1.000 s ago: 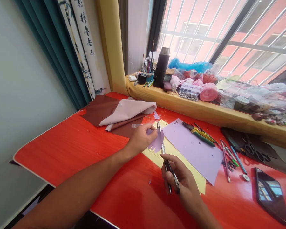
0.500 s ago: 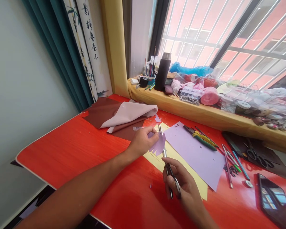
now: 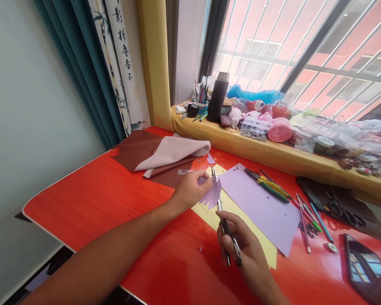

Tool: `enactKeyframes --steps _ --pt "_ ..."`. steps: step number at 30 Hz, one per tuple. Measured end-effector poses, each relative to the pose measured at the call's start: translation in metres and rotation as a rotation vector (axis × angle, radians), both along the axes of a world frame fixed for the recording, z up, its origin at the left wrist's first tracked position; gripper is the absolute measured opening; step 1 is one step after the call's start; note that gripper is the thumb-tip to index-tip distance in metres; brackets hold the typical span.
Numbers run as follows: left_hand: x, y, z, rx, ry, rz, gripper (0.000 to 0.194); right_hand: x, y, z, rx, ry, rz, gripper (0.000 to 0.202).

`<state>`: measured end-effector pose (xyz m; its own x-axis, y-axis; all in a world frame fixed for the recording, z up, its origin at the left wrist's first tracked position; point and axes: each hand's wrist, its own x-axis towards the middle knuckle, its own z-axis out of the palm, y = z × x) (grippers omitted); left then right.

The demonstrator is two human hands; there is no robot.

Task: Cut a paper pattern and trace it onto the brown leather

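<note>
Between thumb and fingers, my left hand (image 3: 192, 188) pinches a small cut piece of purple paper (image 3: 213, 195) with a jagged lower edge. My right hand (image 3: 241, 241) is closed round the handles of a pair of scissors (image 3: 220, 204). Their blades point away from me and reach past the right side of the held piece, against its edge. Part of the piece is hidden behind my left fingers. Beneath both hands lie sheets of yellow paper (image 3: 254, 235), partly covered by a larger purple sheet (image 3: 263, 207) with small dark scraps on it.
Folded brown leather-like sheets (image 3: 139, 148) lie at the back left of the red table (image 3: 82, 203). To the right are pliers (image 3: 266, 185), several pencils (image 3: 305, 220), black scissors (image 3: 343, 209) and a phone (image 3: 366, 267). A thermos (image 3: 218, 97) stands on the cluttered window sill.
The view has shifted very slightly. Both hands, the scissors and the purple piece stay in nearly the same position.
</note>
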<state>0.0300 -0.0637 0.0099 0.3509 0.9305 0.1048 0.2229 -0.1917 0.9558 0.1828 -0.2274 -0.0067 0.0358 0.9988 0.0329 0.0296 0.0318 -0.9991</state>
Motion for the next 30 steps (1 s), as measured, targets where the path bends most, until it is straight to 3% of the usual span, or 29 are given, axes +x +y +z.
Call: enactKeyframes --steps 30 --pt "0.0004 -0.0002 -0.0012 0.006 -0.004 -0.004 0.024 0.0000 -0.0010 -0.0017 -0.026 -0.004 -0.007 0.046"
